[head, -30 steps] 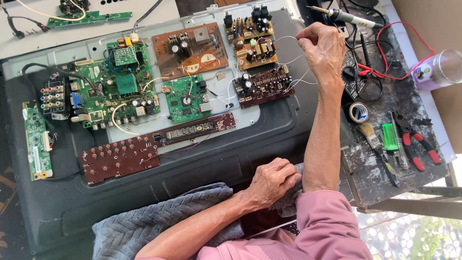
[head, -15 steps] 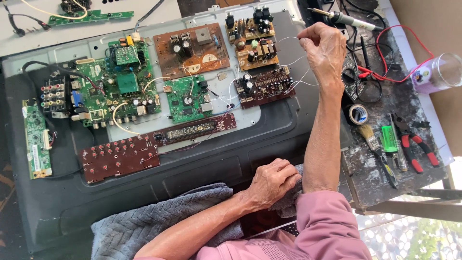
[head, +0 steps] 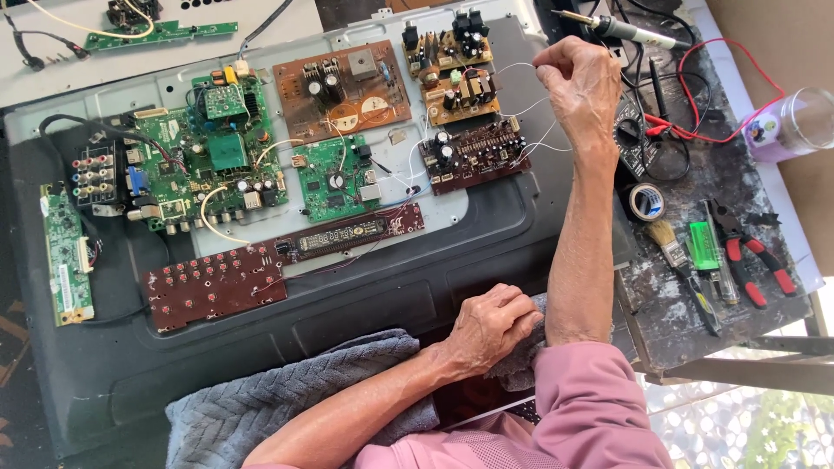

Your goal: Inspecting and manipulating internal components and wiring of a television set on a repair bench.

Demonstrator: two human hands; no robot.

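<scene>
Right hand (head: 584, 82) pinches wires (head: 530, 108) beside panel's edge (head: 599, 217).

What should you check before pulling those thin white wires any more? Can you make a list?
1. Right hand pinches the thin white wires: ok, they are held up off the boards.
2. Wires run to the dark brown board: ok; whether the joints hold firm, cannot tell.
3. Left hand rests on the grey towel, away from the boards: ok.
4. Soldering iron lies just behind the right hand: not ok, very close; whether it is hot, cannot tell.
5. Red-handled pliers lie within reach: ok.
</scene>
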